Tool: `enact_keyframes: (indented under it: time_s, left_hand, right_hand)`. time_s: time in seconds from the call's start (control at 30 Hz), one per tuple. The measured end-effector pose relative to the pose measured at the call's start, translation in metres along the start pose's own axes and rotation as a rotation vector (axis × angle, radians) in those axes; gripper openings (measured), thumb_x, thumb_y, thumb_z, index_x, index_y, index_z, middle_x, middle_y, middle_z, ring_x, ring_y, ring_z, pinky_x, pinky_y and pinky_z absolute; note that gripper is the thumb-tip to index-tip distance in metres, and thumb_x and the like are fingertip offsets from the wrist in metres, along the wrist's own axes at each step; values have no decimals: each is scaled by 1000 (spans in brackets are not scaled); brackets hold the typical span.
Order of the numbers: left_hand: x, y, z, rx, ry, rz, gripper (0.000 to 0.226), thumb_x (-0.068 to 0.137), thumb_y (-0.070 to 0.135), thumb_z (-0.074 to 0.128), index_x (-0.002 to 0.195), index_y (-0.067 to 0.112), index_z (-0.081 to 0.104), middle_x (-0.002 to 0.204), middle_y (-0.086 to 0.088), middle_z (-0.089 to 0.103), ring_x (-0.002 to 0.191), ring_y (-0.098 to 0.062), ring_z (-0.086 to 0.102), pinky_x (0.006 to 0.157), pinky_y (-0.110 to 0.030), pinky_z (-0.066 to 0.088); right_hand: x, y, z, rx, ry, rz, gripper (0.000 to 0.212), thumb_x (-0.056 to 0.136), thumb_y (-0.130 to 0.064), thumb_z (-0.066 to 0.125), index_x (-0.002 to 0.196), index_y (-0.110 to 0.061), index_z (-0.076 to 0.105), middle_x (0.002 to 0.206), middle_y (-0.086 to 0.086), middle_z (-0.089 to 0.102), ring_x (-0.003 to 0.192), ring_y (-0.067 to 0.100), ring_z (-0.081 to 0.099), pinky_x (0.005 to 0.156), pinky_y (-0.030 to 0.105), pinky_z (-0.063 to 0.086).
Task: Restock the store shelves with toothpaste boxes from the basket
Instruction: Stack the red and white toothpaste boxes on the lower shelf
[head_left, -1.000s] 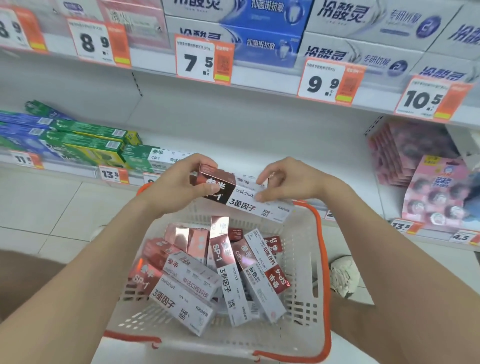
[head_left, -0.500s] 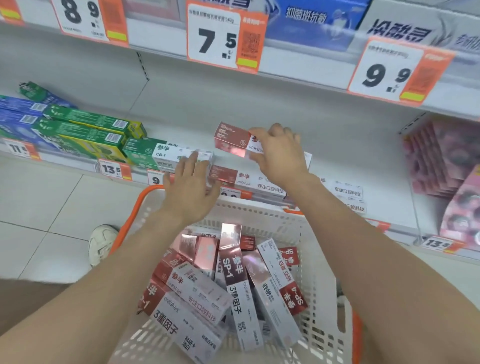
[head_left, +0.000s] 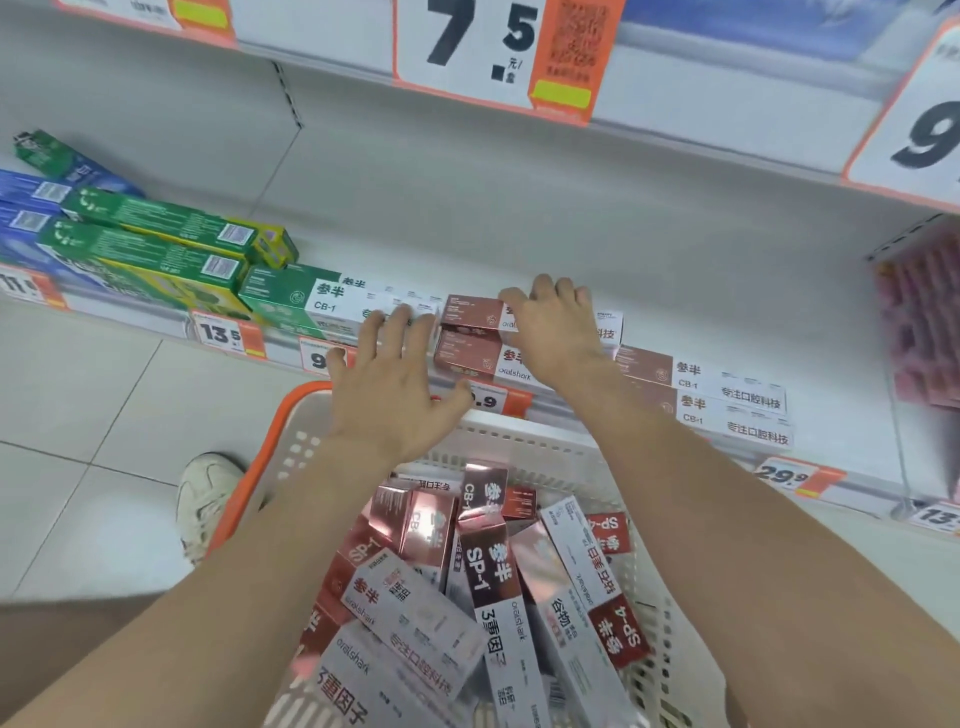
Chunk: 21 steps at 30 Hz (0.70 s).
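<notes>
White store shelf (head_left: 519, 234) is bearing a red-and-white cardboard toothpaste box (head_left: 470, 312), stacked on a matching box (head_left: 467, 356); my right hand (head_left: 556, 332) is curling its fingers over it. My left hand (head_left: 389, 384) is hovering alongside, fingers straight, holding nothing. Loose toothpaste boxes (head_left: 493, 577) are lying in the orange-rimmed white plastic basket (head_left: 304, 457).

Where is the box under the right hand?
Head view, centre: the box lies on the shelf atop a matching box, right of the green boxes.
</notes>
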<state>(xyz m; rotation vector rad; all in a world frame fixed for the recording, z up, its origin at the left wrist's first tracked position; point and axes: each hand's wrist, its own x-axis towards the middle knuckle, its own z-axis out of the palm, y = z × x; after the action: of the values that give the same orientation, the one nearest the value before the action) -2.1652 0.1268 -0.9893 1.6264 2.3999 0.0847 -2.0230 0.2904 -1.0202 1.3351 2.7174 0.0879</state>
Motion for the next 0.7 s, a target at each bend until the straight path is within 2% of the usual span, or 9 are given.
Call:
enact_keyframes:
  time_s: [0.2, 0.33, 0.43, 0.57, 0.7]
  left_hand:
    - [0, -1, 6, 57, 29, -1, 87, 92, 77, 32, 161, 26, 17, 172, -1, 14, 158, -30, 12, 115, -67, 27]
    - [1, -2, 8, 70, 39, 4, 87, 92, 77, 33, 161, 25, 20, 172, -2, 16, 158, -31, 13, 114, -68, 28]
    - [0, -2, 9, 73, 42, 1, 86, 91, 75, 32, 160, 25, 22, 171, -2, 17, 158, -31, 14, 114, -68, 28]
    - [0, -2, 9, 73, 30, -1, 88, 91, 77, 30, 162, 26, 19, 173, -2, 13, 158, -30, 11, 115, -69, 26]
    - [1, -2, 8, 82, 17, 2, 88, 92, 78, 28, 162, 27, 15, 173, -1, 10, 159, -30, 8, 117, -68, 25]
  right_hand:
    - [5, 9, -3, 50, 16, 16, 67, 84, -15, 75, 144, -31, 50, 121, 11, 55, 109, 34, 53, 95, 47, 38]
    - [7, 19, -10, 237, 205, 118, 57, 91, -21, 72, 144, -28, 52, 118, 13, 55, 103, 37, 52, 90, 46, 38]
    - [6, 17, -21, 404, 291, 55, 52, 97, -31, 65, 147, -25, 51, 122, 13, 56, 105, 36, 52, 90, 45, 38]
    - [-1, 9, -17, 376, 202, -36, 54, 101, -34, 64, 150, -26, 45, 128, 12, 54, 110, 35, 51, 93, 47, 38]
    - [-15, 18, 5, 299, 110, 38, 55, 99, -26, 68, 148, -29, 42, 125, 11, 53, 109, 34, 52, 93, 46, 37]
